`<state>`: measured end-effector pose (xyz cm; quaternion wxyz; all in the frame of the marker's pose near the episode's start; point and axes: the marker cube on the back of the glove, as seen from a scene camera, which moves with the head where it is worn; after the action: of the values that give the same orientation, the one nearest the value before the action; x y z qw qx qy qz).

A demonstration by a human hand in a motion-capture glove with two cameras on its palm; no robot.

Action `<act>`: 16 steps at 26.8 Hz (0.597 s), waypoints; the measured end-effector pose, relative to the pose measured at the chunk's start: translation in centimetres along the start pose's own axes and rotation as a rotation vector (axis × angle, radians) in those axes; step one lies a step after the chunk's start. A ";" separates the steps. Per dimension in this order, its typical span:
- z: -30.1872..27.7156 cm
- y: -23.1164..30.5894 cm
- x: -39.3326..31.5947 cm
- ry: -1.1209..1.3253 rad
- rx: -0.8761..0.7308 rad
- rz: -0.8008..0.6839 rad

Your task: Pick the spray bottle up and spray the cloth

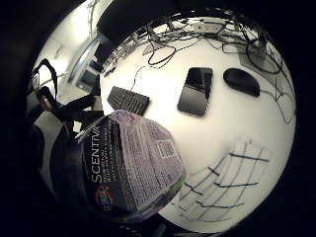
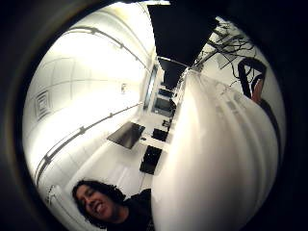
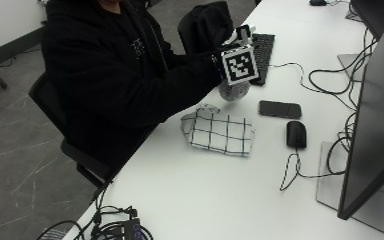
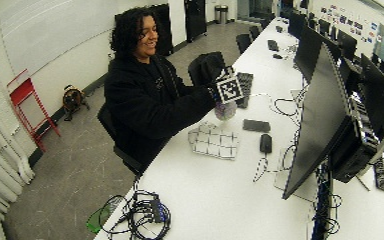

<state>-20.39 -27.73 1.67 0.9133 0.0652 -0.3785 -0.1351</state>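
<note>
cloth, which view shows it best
The outside view: the whole checked cloth lies flat on the table, unblocked. The wide outside view shows it smaller, the little finger side palm view shows it beside the spray bottle, and the thumb side view shows none.

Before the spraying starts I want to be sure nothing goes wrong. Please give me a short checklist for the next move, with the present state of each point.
1. Spray bottle held by right hand: ok.
2. Bottle lifted off the table: ok.
3. Cloth lies flat on the table near the bottle: ok.
4. Nozzle pointed at cloth: cannot tell, nozzle hidden.
5. Phone and mouse beside the cloth, may catch spray: not ok.
</note>
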 end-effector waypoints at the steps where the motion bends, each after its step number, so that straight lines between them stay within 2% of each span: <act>1: 0.3 0.0 0.4 0.000 0.020 0.001; 8: 1.7 0.0 2.9 0.088 0.055 0.001; 16: 2.3 0.6 3.1 -0.023 0.064 0.015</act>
<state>-19.83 -28.10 5.51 0.9073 0.0901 -0.3938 -0.1170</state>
